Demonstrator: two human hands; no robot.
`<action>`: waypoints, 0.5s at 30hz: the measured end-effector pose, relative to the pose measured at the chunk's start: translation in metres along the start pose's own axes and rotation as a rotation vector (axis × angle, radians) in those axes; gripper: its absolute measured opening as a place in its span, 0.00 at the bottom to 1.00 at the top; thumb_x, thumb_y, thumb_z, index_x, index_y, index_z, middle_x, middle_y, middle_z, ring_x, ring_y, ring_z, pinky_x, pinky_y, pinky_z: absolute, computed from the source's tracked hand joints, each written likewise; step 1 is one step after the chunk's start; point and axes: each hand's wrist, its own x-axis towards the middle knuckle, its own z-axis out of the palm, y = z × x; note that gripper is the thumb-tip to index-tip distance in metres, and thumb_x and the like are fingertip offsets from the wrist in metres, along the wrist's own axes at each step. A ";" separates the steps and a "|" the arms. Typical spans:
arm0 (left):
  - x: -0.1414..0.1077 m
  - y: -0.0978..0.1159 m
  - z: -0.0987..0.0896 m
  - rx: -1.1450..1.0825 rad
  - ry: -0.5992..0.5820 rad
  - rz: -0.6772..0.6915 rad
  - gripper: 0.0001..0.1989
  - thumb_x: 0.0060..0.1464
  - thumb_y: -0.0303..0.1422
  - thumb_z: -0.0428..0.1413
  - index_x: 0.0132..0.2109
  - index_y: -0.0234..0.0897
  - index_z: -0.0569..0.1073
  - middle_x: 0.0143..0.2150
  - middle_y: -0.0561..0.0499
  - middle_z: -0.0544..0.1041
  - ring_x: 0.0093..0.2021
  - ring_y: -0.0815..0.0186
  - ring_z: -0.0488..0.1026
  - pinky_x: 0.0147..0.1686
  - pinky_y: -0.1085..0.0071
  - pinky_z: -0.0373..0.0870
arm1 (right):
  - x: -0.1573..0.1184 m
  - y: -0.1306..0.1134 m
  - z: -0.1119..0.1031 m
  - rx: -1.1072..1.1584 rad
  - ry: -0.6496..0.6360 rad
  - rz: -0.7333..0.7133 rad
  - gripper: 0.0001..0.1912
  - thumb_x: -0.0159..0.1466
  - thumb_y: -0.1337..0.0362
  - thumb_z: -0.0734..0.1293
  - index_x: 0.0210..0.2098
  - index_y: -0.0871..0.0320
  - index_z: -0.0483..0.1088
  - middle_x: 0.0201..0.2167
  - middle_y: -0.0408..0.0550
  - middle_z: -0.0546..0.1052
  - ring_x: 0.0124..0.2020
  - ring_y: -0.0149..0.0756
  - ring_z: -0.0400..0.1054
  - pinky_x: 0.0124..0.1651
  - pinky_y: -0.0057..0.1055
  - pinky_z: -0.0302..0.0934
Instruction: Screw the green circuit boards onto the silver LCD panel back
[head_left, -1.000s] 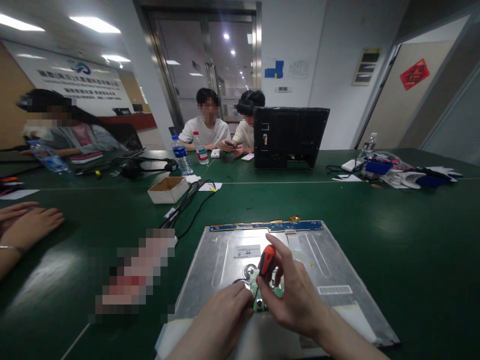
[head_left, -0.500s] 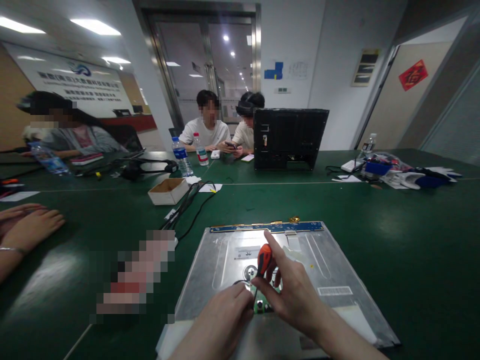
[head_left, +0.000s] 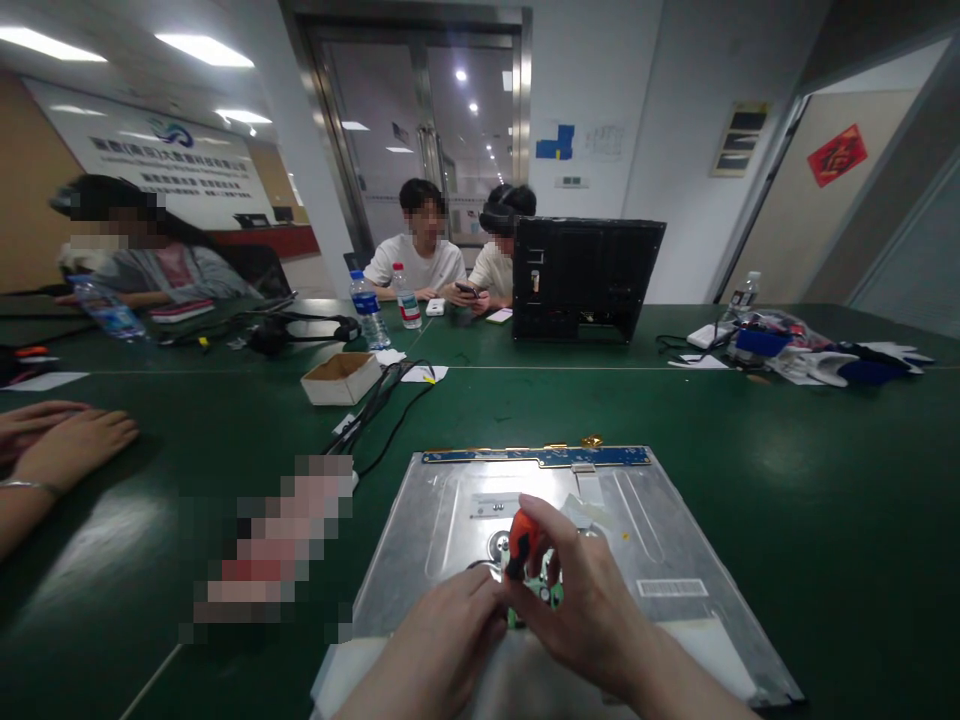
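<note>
- You have one screwdriver: the fingers of your right hand grasp its red-and-black handle, above one green board. Its tip is hidden.
- Your left hand is curled at the board's left side; you cannot tell from here whether its fingers pinch anything.
- The board sits on one metal panel, which carries one blue strip along its far edge.
- Around you on the tabletop: four bottles, one box, one upright monitor.
- Three people sit beyond; two more hands rest at your left.
- Your widest room is right of the panel; green tabletop also runs from the strip to the monitor. Cables lie off the panel's far-left corner.
- Against half a second ago, your right index finger has bent down onto the handle's end, and the handle sits lower. Your left hand has hardly moved.
</note>
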 end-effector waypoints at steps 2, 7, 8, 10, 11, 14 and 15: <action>-0.001 0.000 0.001 0.008 0.001 -0.012 0.15 0.59 0.21 0.49 0.47 0.40 0.74 0.50 0.46 0.79 0.48 0.57 0.78 0.49 0.63 0.74 | 0.000 0.001 0.000 0.010 0.015 0.003 0.31 0.71 0.62 0.64 0.69 0.48 0.48 0.36 0.45 0.78 0.28 0.37 0.74 0.31 0.32 0.70; -0.002 0.002 0.000 0.028 -0.014 -0.033 0.14 0.59 0.21 0.49 0.47 0.39 0.74 0.49 0.45 0.79 0.49 0.56 0.77 0.48 0.63 0.73 | 0.003 -0.001 -0.004 0.092 -0.037 0.033 0.34 0.69 0.67 0.64 0.71 0.49 0.48 0.38 0.46 0.79 0.28 0.35 0.72 0.30 0.31 0.69; -0.002 0.003 -0.002 0.027 -0.021 -0.039 0.14 0.60 0.21 0.50 0.48 0.39 0.74 0.49 0.46 0.79 0.49 0.56 0.77 0.49 0.63 0.73 | 0.003 -0.002 -0.005 0.104 -0.048 0.031 0.35 0.69 0.68 0.63 0.71 0.50 0.47 0.38 0.47 0.78 0.28 0.35 0.72 0.30 0.31 0.69; -0.001 0.004 -0.004 0.025 -0.029 -0.045 0.13 0.60 0.21 0.50 0.47 0.39 0.74 0.49 0.46 0.79 0.48 0.57 0.77 0.49 0.64 0.73 | 0.004 -0.005 -0.008 0.091 -0.051 0.035 0.38 0.67 0.70 0.63 0.73 0.51 0.45 0.36 0.47 0.78 0.26 0.34 0.71 0.29 0.31 0.68; -0.001 0.005 -0.005 0.027 -0.030 -0.047 0.13 0.60 0.21 0.51 0.46 0.39 0.74 0.48 0.46 0.79 0.48 0.57 0.77 0.49 0.64 0.72 | 0.004 -0.006 -0.009 0.076 -0.044 0.039 0.40 0.66 0.70 0.62 0.73 0.52 0.43 0.35 0.46 0.78 0.25 0.34 0.70 0.29 0.31 0.67; 0.000 0.007 -0.007 0.047 -0.028 -0.057 0.11 0.59 0.21 0.51 0.44 0.38 0.74 0.45 0.47 0.79 0.46 0.57 0.77 0.47 0.65 0.72 | 0.006 -0.007 -0.010 0.056 -0.031 0.053 0.42 0.64 0.71 0.62 0.73 0.53 0.41 0.32 0.44 0.77 0.23 0.34 0.69 0.27 0.30 0.65; 0.001 0.007 -0.007 0.053 -0.028 -0.060 0.11 0.59 0.21 0.52 0.43 0.38 0.74 0.45 0.47 0.79 0.45 0.57 0.77 0.46 0.65 0.73 | 0.006 -0.006 -0.010 0.054 -0.032 0.057 0.41 0.64 0.70 0.63 0.72 0.53 0.42 0.32 0.44 0.76 0.24 0.34 0.69 0.27 0.30 0.64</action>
